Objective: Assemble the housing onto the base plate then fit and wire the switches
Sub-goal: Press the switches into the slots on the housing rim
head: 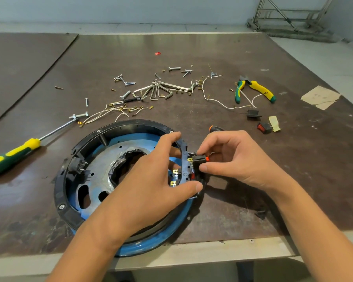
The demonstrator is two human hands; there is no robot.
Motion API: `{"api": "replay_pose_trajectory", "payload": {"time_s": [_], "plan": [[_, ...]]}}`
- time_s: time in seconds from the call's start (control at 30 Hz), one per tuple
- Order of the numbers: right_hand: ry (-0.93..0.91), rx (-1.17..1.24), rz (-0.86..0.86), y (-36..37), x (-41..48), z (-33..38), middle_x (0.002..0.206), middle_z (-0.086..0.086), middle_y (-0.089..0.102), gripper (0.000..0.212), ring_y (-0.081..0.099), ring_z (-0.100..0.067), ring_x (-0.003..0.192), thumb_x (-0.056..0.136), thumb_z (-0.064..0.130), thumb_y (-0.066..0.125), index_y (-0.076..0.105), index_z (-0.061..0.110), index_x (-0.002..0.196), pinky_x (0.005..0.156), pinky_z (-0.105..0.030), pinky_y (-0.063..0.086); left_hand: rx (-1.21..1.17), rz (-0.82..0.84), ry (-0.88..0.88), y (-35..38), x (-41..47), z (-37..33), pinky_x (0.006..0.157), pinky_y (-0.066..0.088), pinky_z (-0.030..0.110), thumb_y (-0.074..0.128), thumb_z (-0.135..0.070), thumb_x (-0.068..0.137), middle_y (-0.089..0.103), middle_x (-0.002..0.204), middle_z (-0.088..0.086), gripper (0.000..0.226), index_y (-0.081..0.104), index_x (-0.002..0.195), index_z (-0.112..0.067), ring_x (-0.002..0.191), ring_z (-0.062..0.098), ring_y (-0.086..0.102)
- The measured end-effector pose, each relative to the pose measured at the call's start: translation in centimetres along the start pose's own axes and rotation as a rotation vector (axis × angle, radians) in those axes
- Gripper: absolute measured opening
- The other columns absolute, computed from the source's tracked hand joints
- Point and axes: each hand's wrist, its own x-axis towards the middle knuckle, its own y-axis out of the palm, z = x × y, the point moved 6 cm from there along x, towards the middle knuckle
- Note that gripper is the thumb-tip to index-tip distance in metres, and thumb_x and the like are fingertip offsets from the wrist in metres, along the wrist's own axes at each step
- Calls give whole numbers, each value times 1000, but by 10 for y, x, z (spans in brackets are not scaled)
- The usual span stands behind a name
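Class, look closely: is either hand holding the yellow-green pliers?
No. The pliers lie on the table, while the left hand grips the housing and the right hand pinches a switch.

Table top – dark brown board, semi-gloss, scuffed and stained. Base plate: blue-painted metal, paint worn to bare grey toward the middle. Housing ring matt black plastic. Switch at the ring's 3 o'clock – black plastic, brass-coloured tabs. Screwdriver at 9 o'clock: shiny metal shaft, yellow-green moulded handle. Hex keys at 12, bright smooth metal. Pliers at 2 o'clock, yellow-green grips. Paper scrap at 2 o'clock, matt, creased.
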Motion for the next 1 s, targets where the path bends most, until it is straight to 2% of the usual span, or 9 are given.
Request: {"api": "replay_pose_trajectory", "payload": {"time_s": [0.07,0.2,0.3,0.37,0.47,0.53,0.6,0.77,1.0], "plan": [[8,-61,-14,0,1,-1,93,-5,70,19,71,-34,88,80,1,79,70,7,95,80,-47,60,3,8,-10,0,0,2,80,47,10,72,-57,70,42,110,-43,96,19,149,-42,105,-23,45],[-7,-175,-19,-2,1,2,94,-2,71,17,69,-26,89,79,11,81,73,15,94,80,-41,59,-4,21,-21,1,-1,2,77,40,-3,71,-59,71,41,106,-47,95,20,149,-41,104,-32,39],[-6,-215,-32,-2,1,2,92,-5,69,18,67,-25,84,78,16,83,73,19,92,75,-46,58,-7,24,-20,2,0,2,78,35,-7,70,-57,72,42,106,-46,91,24,148,-41,102,-35,38],[-8,-209,-38,-2,1,2,90,-7,68,18,63,-32,80,78,13,83,73,18,92,71,-50,54,20,32,-10,2,-1,1,79,39,-2,67,-61,72,44,112,-45,90,24,149,-42,104,-31,40],[-9,-180,-39,0,1,3,89,-13,67,17,61,-40,80,80,6,81,73,11,93,71,-49,53,61,30,13,1,-1,0,98,40,15,62,-66,70,46,142,-28,97,23,154,-39,122,-14,41],[-13,-169,-40,3,1,5,89,-15,68,17,63,-39,81,80,2,79,71,6,94,74,-48,55,68,24,23,0,0,-1,98,37,12,60,-67,69,44,146,-23,97,23,154,-37,126,-10,38],[-13,-157,-61,4,1,7,88,-18,68,19,65,-39,81,78,-1,80,70,2,94,75,-49,55,88,17,35,0,0,-1,87,35,4,58,-68,68,45,140,-27,97,24,154,-37,115,-17,36],[-15,-169,-90,8,1,8,84,-19,68,21,65,-39,79,74,-2,82,69,2,89,73,-49,56,112,11,57,0,0,-3,83,42,10,56,-70,69,52,114,-22,85,38,145,-36,106,-10,44],[-32,-271,-70,8,3,13,87,-7,70,21,67,-25,80,75,3,83,75,3,95,75,-33,55,128,-15,71,-1,1,-5,87,27,-6,59,-66,71,51,121,-21,94,31,152,-30,104,-13,40]]}}
